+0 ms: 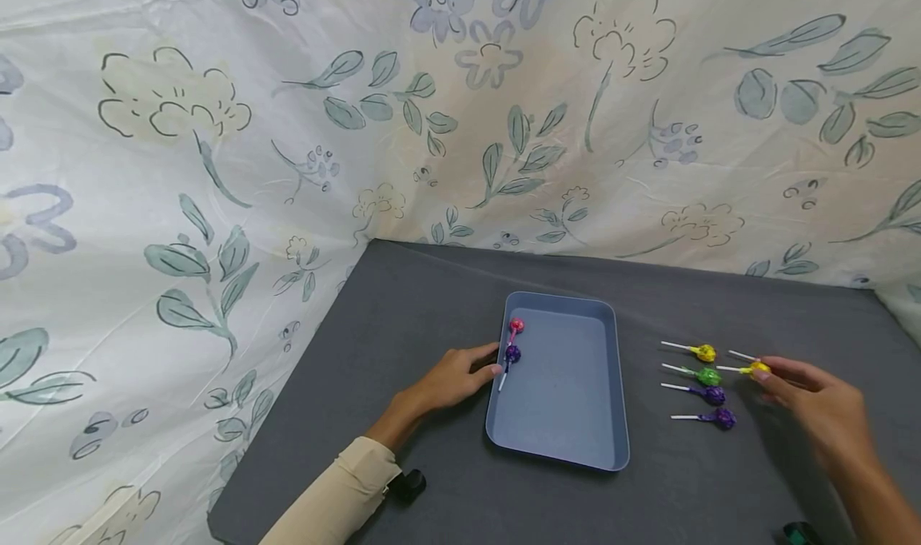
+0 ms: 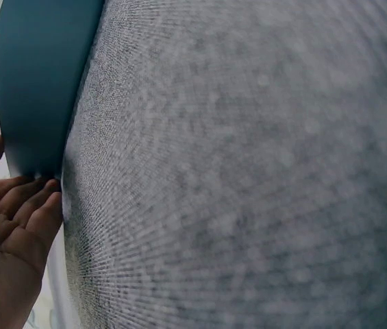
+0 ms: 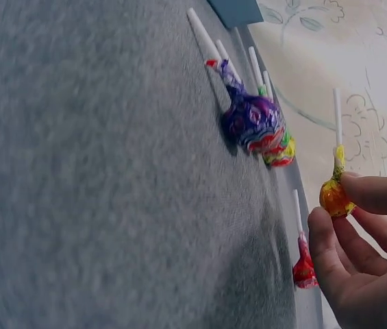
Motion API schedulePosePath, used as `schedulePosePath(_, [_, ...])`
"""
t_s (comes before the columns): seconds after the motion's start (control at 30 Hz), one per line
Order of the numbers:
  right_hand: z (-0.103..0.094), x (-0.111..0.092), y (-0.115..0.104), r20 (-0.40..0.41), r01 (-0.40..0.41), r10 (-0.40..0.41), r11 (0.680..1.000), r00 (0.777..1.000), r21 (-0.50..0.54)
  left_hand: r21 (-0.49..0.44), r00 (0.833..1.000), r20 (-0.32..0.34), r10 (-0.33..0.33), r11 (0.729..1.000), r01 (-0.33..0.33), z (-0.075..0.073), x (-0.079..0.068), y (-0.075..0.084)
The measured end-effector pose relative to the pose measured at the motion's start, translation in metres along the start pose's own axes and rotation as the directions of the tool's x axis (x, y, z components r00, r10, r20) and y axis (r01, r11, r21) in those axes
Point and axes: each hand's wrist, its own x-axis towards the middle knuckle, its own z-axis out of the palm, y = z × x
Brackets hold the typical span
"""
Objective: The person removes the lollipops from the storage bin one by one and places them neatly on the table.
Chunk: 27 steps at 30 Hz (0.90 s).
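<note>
My right hand (image 1: 827,405) pinches a yellow-wrapped lollipop (image 3: 335,197) by its head between thumb and fingertips, its white stick pointing away from the hand. Beside it lies a red lollipop (image 3: 304,267), mostly hidden by the hand in the head view. Left of that hand, a yellow lollipop (image 1: 705,353), a green one (image 1: 708,376) and two purple ones (image 1: 723,418) lie in a column. My left hand (image 1: 449,381) rests at the left wall of a blue-grey tray (image 1: 564,385), fingers fairly straight against it. In the tray, a pink lollipop (image 1: 516,325) and a purple one (image 1: 512,354) lie along the left side.
A dark grey cloth (image 1: 417,305) covers the table. Floral fabric (image 1: 504,129) hangs behind and on the left. A small black object (image 1: 410,485) shows by the left sleeve, and another dark one (image 1: 799,533) near the right forearm.
</note>
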Motion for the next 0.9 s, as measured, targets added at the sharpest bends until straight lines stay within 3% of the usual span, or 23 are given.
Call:
schedulePosePath(0.37, [-0.013, 0.008, 0.017, -0.054, -0.031, 0.025, 0.995, 0.998, -0.100, -0.019, 1.000, 0.000, -0.004, 1.000, 0.004, 0.000, 0.000, -0.001])
schedulePosePath(0.5, [-0.018, 0.013, 0.018, -0.056, -0.067, 0.062, 0.994, 0.996, -0.092, -0.016, 1.000, 0.001, -0.005, 1.000, 0.005, 0.000, 0.000, -0.001])
schedulePosePath(0.67, [-0.019, 0.018, 0.016, -0.071, -0.118, 0.108, 0.980, 0.992, -0.160, -0.009, 1.000, 0.003, -0.012, 1.000, 0.012, 0.000, 0.000, -0.001])
schedulePosePath(0.9, [-0.018, 0.022, 0.019, -0.088, -0.131, 0.114, 0.967, 0.989, -0.220, -0.012, 1.000, 0.014, -0.025, 1.000, 0.025, -0.002, -0.001, 0.003])
